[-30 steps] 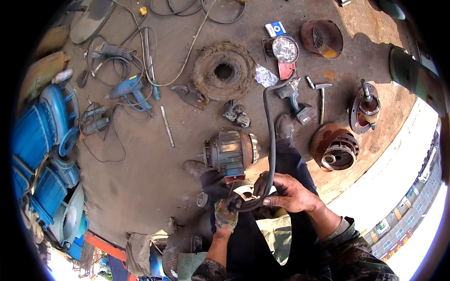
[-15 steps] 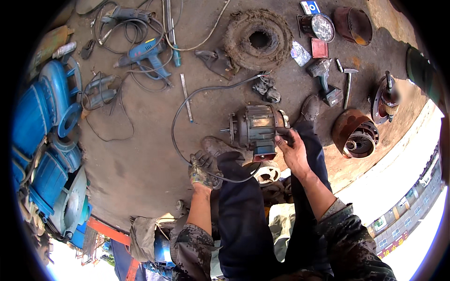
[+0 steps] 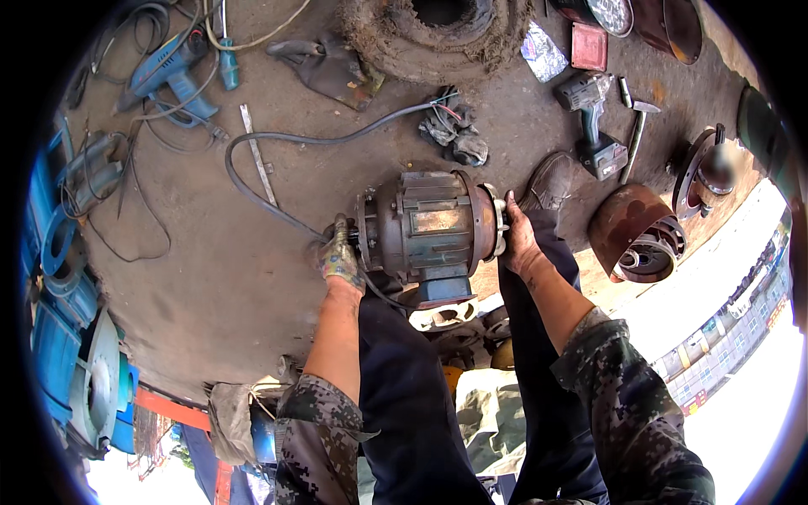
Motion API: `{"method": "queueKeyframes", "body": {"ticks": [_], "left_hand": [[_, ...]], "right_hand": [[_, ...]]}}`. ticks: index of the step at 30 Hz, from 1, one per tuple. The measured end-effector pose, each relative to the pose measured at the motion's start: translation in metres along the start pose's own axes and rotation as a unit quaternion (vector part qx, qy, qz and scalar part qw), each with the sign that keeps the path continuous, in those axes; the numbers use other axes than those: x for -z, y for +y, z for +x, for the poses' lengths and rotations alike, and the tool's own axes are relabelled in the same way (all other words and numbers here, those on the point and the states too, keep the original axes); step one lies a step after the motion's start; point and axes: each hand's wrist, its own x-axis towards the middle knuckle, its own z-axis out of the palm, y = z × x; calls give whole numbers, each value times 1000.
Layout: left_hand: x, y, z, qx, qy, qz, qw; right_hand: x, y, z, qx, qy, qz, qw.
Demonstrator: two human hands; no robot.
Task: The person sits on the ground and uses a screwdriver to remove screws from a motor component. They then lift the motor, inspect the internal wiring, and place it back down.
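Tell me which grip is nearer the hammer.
Right. The right grip, at the right end of the electric motor, has the hammer ahead and rightward; the left grip is at the motor's left end, farther away.

I've got a grimy brown floor (image 3: 210, 295) on my feed. Toward its left edge I see a blue heat gun (image 3: 172, 77), then a teal-handled screwdriver (image 3: 229, 71) and a thin metal strip (image 3: 257, 160). A mud-caked ring (image 3: 438, 44) sits on the far side, a crumpled grey cloth (image 3: 463, 145) nearer me. Rightward lie a red tray (image 3: 589, 46), a cordless tool (image 3: 592, 124), a hammer (image 3: 635, 143) and a rusty cylinder (image 3: 623, 220); what seems a flanged shaft (image 3: 690, 177), partly blurred, stands near the right edge.
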Motion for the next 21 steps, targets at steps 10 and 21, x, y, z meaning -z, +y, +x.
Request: {"method": "queueKeyframes", "body": {"ticks": [10, 21], "left_hand": [[-29, 14, -21, 40, 31, -33, 998], [-13, -19, -67, -47, 114, -10, 992]], "right_hand": [[8, 12, 28, -6, 6, 71, 997], [16, 18, -2, 8, 23, 85, 996]]}}
